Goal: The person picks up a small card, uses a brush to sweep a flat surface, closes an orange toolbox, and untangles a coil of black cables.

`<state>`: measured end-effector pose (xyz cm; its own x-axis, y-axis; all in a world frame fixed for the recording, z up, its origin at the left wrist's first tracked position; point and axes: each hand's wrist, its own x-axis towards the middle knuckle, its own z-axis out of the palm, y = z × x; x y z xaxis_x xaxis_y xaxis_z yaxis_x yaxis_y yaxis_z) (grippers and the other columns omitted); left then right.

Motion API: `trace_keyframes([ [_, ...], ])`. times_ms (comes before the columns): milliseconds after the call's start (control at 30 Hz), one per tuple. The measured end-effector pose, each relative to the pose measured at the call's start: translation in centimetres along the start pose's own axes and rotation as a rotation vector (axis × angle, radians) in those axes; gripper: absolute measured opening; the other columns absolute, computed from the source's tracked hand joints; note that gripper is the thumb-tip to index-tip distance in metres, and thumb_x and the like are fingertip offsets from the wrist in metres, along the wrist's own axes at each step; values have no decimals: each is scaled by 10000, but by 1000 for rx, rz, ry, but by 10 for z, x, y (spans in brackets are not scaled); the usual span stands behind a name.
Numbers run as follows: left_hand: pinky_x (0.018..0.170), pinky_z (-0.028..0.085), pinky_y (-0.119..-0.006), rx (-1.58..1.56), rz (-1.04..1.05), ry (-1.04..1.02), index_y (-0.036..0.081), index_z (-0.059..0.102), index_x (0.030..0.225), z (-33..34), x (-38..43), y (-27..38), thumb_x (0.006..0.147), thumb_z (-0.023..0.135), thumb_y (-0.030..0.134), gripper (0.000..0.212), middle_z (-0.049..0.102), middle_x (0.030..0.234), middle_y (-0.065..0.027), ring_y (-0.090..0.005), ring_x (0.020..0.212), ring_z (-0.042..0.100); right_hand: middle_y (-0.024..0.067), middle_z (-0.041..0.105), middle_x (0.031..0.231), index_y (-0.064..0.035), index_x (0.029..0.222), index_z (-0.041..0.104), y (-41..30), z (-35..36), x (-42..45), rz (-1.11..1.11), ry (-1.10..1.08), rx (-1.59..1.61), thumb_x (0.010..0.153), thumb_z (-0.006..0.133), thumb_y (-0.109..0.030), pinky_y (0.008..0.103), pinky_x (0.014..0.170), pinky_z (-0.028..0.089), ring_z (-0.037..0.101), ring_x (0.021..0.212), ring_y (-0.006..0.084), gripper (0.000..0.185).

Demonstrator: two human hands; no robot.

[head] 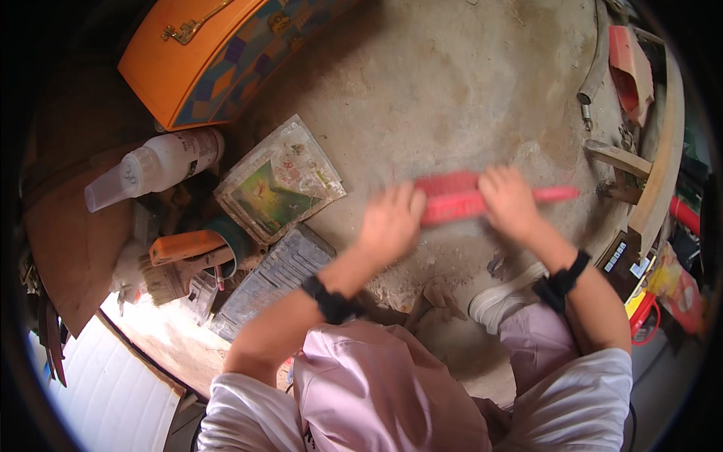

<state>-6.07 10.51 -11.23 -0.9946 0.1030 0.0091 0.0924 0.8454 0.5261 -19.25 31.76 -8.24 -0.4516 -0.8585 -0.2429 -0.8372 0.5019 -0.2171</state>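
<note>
A red hand brush (454, 204) with dark red bristles lies across both of my hands, blurred, above the dusty concrete floor (440, 96). My left hand (394, 221) grips the left end of its head, the fingers over the edge. Farther right, my right hand (508, 199) is closed round it where the head meets the handle, whose tip points right. Black bands circle both wrists. Left of my left hand lies a flat, worn picture-covered board or tin (282, 183), beside a grey plastic case (277, 277).
An orange cabinet (169, 73) stands upper left. Near it are a white plastic bottle (181, 158) and a paintbrush (169, 277) by an orange-handled item (186, 247). At right are a curved wooden frame (658, 186), a pipe (596, 62) and a pink plastic piece (630, 73). My shoe (500, 299) is below.
</note>
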Motion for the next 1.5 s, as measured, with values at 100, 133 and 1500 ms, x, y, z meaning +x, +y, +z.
trace_keyframes([
  [100, 656, 480, -410, -133, 32, -101, 76, 508, 897, 17, -55, 31, 648, 616, 117, 275, 514, 892, -105, -289, 795, 568, 125, 544, 890, -38, 892, 507, -30, 13, -57, -53, -179, 147, 601, 656, -109, 399, 763, 415, 545, 850, 294, 334],
  [133, 662, 481, -417, -180, 24, -132, 73, 508, 899, 15, -61, 35, 648, 618, 117, 277, 517, 896, -109, -295, 799, 569, 125, 547, 891, -37, 898, 507, -36, 12, -66, -53, -233, 189, 605, 662, -115, 397, 766, 416, 547, 857, 294, 341],
  [1500, 1014, 343, -478, -86, -375, 203, 7, 436, 1245, -79, -231, -39, 714, 687, 104, 595, 474, 1263, -178, -359, 1191, 440, 163, 547, 1084, -53, 967, 581, -143, -44, 44, -319, -258, 25, 754, 675, -367, 416, 879, 415, 519, 1025, 308, 391],
])
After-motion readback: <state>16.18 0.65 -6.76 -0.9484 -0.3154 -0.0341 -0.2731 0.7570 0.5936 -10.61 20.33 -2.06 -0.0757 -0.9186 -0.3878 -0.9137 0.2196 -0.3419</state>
